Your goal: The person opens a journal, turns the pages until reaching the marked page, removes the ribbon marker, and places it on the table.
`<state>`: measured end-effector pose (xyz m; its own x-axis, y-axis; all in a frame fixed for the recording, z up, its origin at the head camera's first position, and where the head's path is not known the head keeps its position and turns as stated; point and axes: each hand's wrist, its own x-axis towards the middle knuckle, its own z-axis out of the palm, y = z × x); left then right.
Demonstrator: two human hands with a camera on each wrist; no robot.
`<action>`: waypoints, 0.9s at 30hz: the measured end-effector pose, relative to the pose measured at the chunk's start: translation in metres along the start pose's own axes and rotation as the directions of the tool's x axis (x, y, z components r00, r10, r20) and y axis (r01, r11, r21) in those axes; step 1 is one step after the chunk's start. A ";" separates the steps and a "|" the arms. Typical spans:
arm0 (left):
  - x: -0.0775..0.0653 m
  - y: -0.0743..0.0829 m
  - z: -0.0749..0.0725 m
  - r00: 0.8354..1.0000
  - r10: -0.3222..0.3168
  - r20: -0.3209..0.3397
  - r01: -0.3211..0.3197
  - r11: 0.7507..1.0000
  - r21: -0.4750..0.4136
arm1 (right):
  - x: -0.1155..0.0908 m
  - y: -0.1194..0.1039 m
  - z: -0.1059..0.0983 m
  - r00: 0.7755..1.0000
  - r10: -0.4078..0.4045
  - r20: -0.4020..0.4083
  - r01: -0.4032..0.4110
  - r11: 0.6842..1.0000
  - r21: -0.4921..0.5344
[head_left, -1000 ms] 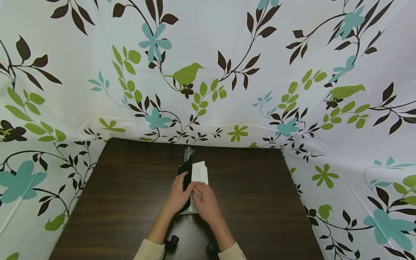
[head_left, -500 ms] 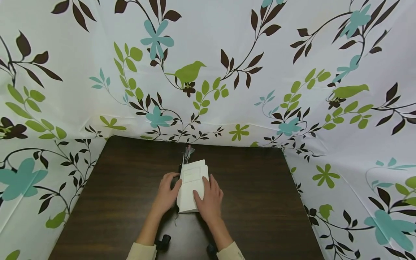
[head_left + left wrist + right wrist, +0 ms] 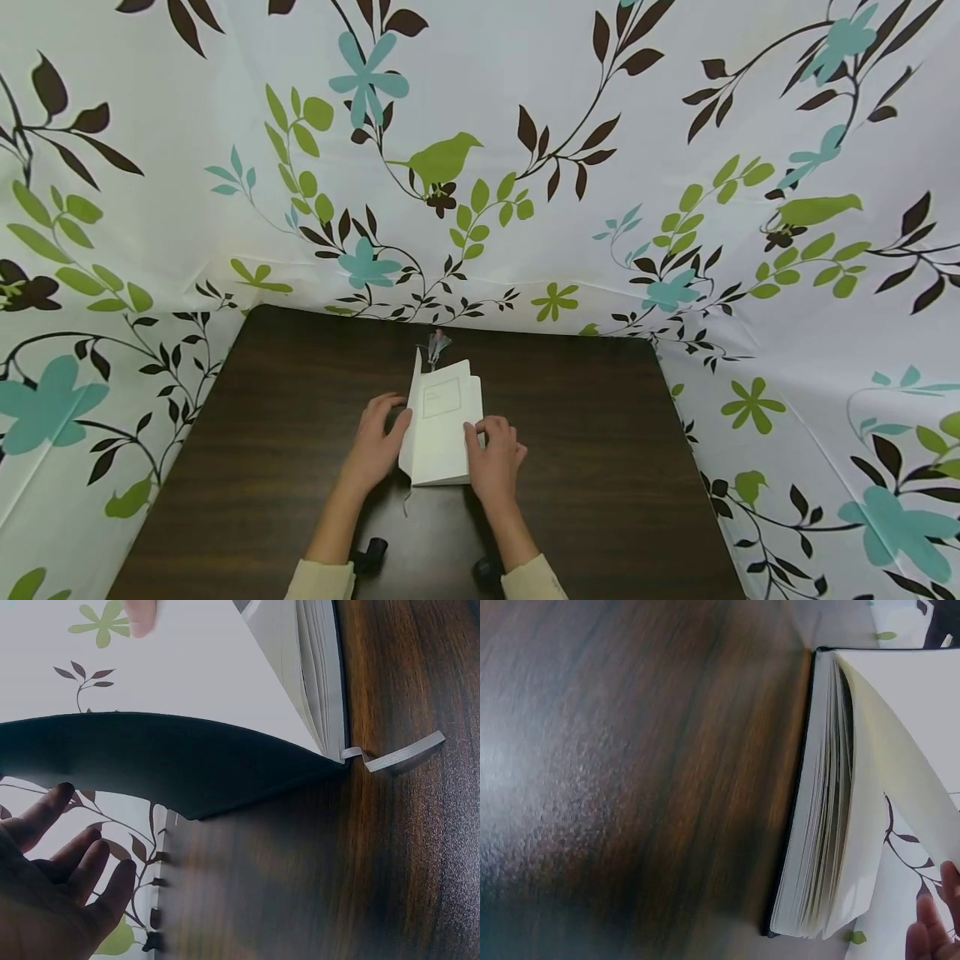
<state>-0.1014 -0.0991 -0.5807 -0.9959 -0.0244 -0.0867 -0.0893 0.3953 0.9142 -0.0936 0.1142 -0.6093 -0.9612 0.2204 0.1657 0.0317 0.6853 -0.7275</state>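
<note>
A small black-covered notebook (image 3: 442, 450) lies open in the middle of the table, its first white page showing a printed box. Its front cover (image 3: 225, 769) stands part raised on the left, dark outside. My left hand (image 3: 375, 437) is beside that cover, thumb on the inner side, fingers loosely bent outside it; in the left wrist view the fingers (image 3: 112, 885) show a gap from the cover's edge. With my right hand (image 3: 495, 458) I pinch a page at the right edge; in the right wrist view the page (image 3: 900, 742) bows upward.
A thin ribbon marker (image 3: 405, 754) hangs from the notebook's bottom end. Beyond its top lies a small greyish tassel-like thing (image 3: 437, 346). Dark wood table (image 3: 600, 467) surrounds the notebook, with a patterned cloth (image 3: 525, 75) behind. Black devices (image 3: 371, 554) sit at both wrists.
The black cover, turned partly over the notebook a second ago, has swung left, baring the white page. My left hand moved left with it. My right hand shifted to the page's right edge.
</note>
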 end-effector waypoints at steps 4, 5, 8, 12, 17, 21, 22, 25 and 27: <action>0.001 0.003 0.000 1.000 -0.002 0.016 0.002 1.000 0.013 | 0.000 -0.007 -0.003 0.999 0.020 0.034 -0.021 0.999 0.048; 0.001 0.005 -0.001 1.000 0.000 0.020 -0.001 1.000 0.013 | 0.000 -0.008 -0.004 0.999 0.018 0.042 -0.021 0.998 0.053; 0.000 0.009 -0.003 0.998 0.061 0.020 -0.061 0.998 0.018 | 0.002 -0.010 -0.006 0.995 0.031 0.093 -0.039 0.996 0.085; -0.001 0.014 -0.005 0.980 0.198 0.011 -0.198 0.974 0.112 | 0.003 -0.014 -0.010 0.969 0.036 0.246 -0.085 0.977 0.194; -0.002 0.020 -0.007 0.977 0.213 0.010 -0.209 0.946 0.248 | -0.003 -0.023 -0.007 0.881 -0.077 0.467 -0.087 0.944 0.318; -0.004 0.022 -0.008 0.988 0.153 0.002 -0.146 0.943 0.298 | -0.011 -0.029 -0.002 0.823 -0.186 0.538 0.023 0.955 0.295; -0.004 0.022 -0.008 0.989 0.148 -0.005 -0.139 0.940 0.311 | -0.013 -0.030 -0.001 0.812 -0.201 0.548 0.047 0.958 0.282; -0.005 0.022 -0.011 0.989 0.143 -0.035 -0.122 0.927 0.354 | -0.018 -0.032 0.002 0.790 -0.227 0.569 0.093 0.963 0.254; -0.006 0.021 -0.014 0.986 0.153 -0.059 -0.119 0.915 0.386 | -0.019 -0.031 0.004 0.792 -0.239 0.562 0.125 0.964 0.234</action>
<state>-0.0975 -0.1038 -0.5552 -0.9968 -0.0179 0.0778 0.0413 0.7190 0.6938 -0.0770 0.0857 -0.5922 -0.9228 -0.3791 -0.0687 -0.1537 0.5257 -0.8367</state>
